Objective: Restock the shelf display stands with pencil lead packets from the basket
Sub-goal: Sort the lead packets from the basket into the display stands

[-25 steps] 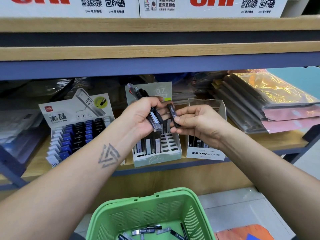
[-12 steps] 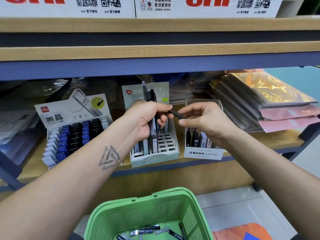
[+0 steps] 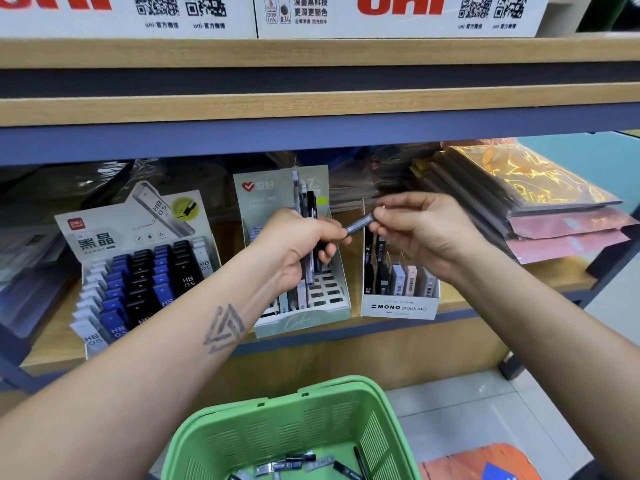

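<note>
Wood and blue steel: we face a shelf [image 3: 519,282] with a wooden board and blue front rail, running behind both our hands.
Floor: pale tiles [image 3: 485,410] lie below our right forearm.
Left hand [image 3: 294,251]: we curl it round a bundle of lead packets [image 3: 306,216] standing upright, in front of the pale green stand [image 3: 311,317].
Right hand [image 3: 422,226]: we pinch one dark packet [image 3: 360,224] by its end, between our hands, just above the MONO stand [image 3: 398,306].
Basket [image 3: 277,427]: green, below our wrists, with loose packets [image 3: 294,462] at its bottom.
Left of our left hand: a stand of blue and black HB packets [image 3: 145,271].
Hard to make out: the held packet's print is blurred; the basket's near edge is cut off.
</note>
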The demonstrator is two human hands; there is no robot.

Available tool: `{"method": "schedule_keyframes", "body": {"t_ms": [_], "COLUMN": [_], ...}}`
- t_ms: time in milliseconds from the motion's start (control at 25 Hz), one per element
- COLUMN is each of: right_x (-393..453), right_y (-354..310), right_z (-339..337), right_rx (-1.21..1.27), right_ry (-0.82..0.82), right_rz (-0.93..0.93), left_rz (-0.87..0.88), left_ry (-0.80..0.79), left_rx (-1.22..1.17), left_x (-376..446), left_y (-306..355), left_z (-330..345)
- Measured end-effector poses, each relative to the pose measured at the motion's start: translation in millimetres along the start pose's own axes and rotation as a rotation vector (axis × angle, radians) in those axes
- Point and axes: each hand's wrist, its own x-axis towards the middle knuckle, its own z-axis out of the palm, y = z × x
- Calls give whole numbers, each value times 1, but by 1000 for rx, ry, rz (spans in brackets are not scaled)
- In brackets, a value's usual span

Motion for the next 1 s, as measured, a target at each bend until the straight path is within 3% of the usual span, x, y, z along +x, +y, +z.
{"method": "schedule_keyframes", "body": {"t_ms": [120, 280, 360, 520, 840, 1000], "right_x": [7, 15, 17, 20, 21, 16], "right_y": [-15, -4, 6, 20, 40, 27], "right_z": [-22, -31, -28, -27, -19, -15], "right_rx": [-218, -850, -1009, -1047, -1030, -1183], "right_ry": [86, 191, 194, 176, 175, 242], "right_rz": [-178, -294, -340, -356, -215, -378], "left_rz": [-93, -154, -164, -176, -211, -264], "left_ry": [-76, -129, -139, -149, -200, -272], "left_rx": [-111, -156, -156, -148, -117, -115], "left_x": [0, 1, 2, 2, -3, -5], "left_y": [2, 2, 1, -1, -2, -2], "left_z": [2, 2, 2, 2, 2, 0]}}
